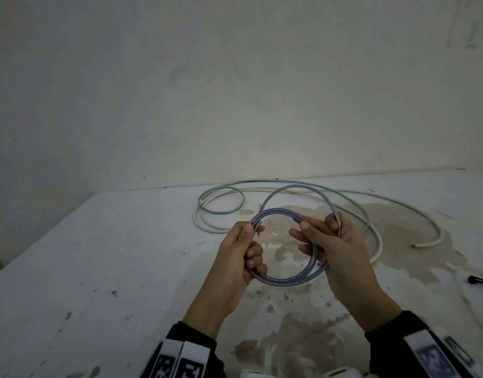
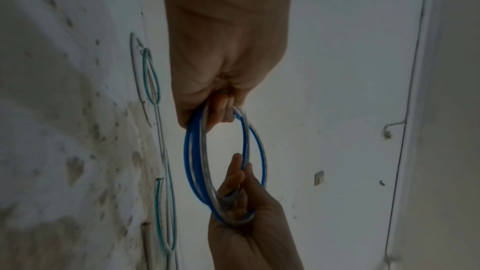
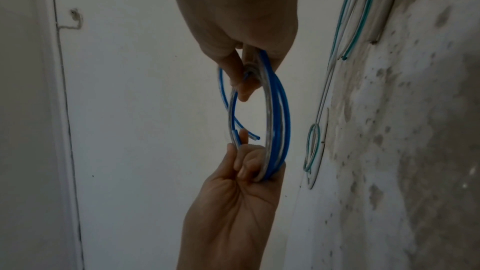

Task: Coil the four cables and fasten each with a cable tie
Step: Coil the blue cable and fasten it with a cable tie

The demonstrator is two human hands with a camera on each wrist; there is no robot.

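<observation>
Stained white tabletop (image 1: 98,268), bare wall behind. We hold blue cable (image 1: 286,279) coiled above centre: left hand (image 1: 240,257) clamped at 9 o'clock, right hand (image 1: 333,246) at 3. Green cable (image 1: 221,212) and white cable (image 1: 398,203) loose at 12. Coiling step near done; next calls for tie, black one possibly at 4 o'clock edge.

Three cables show: one blue-and-clear cable (image 1: 285,281) coiled at centre, one green cable (image 1: 221,212) and one white cable (image 1: 376,199) toward 12 o'clock; two hands
</observation>
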